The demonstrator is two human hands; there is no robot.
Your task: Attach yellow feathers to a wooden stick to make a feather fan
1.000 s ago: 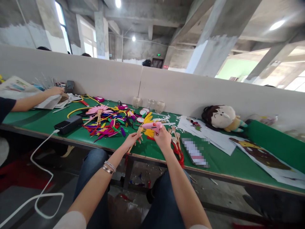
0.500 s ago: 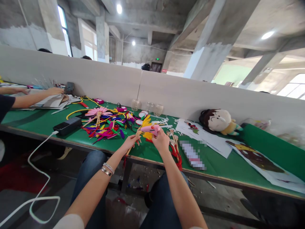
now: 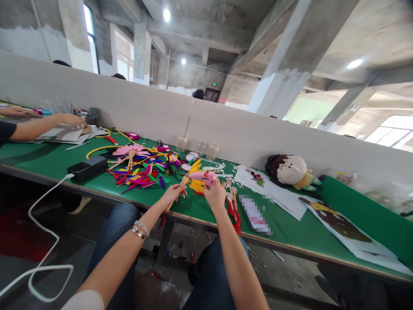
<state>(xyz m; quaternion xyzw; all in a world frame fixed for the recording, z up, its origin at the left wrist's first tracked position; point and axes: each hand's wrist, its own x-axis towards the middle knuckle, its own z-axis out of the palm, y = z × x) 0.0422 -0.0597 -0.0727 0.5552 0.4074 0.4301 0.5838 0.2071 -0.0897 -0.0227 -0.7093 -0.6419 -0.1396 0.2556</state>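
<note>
Your left fingers close around the wooden handle of a yellow feather fan (image 3: 195,184), held just above the table's near edge by your left hand (image 3: 176,193). Your right hand (image 3: 215,194) grips a pink glue gun (image 3: 209,178), its nozzle aimed left at the fan's base; whether it touches is too small to tell. Just right lie wooden sticks with red tassels (image 3: 237,224), then a phone (image 3: 254,215). Left of the fan, loose coloured feathers (image 3: 138,183) spread beside a pink feather fan (image 3: 132,150). Farther out, a plush doll (image 3: 292,170) leans against the partition (image 3: 245,125), and a co-worker's hand (image 3: 72,119) reaches over papers (image 3: 61,134).
</note>
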